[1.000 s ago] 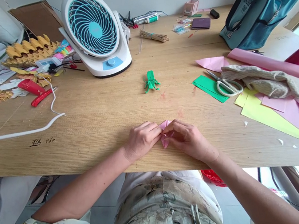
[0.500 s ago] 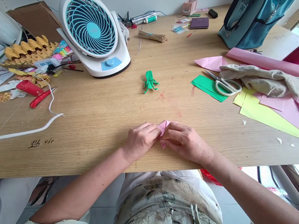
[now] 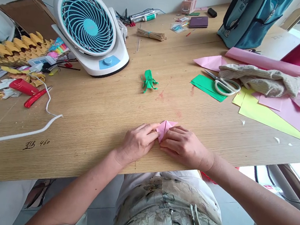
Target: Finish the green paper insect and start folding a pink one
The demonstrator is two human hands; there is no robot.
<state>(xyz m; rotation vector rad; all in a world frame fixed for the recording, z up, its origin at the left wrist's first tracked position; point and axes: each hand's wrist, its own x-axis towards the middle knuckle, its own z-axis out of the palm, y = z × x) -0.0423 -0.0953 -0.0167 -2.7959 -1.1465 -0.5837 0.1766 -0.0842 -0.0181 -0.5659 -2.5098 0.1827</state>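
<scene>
A small pink folded paper [image 3: 165, 127] lies on the wooden table [image 3: 97, 113] near its front edge. My left hand [image 3: 136, 143] presses its left side with curled fingers. My right hand [image 3: 185, 145] pinches and covers its right and lower part. Only the upper tip of the paper shows between the fingers. A finished green origami figure [image 3: 149, 81] stands further back, apart from both hands.
A white and teal desk fan [image 3: 88, 32] stands at the back left beside yellow paper pieces [image 3: 23, 46], a red cutter [image 3: 34, 97] and a white cable [image 3: 17, 133]. Scissors [image 3: 224, 85], green paper [image 3: 207, 86], pink and yellow sheets [image 3: 277, 114], a cloth [image 3: 262, 80] and a teal bag [image 3: 253, 19] sit right.
Both hands have shifted slightly on the pink paper, so more of its upper tip shows. The camera has tilted a little; other objects stay put.
</scene>
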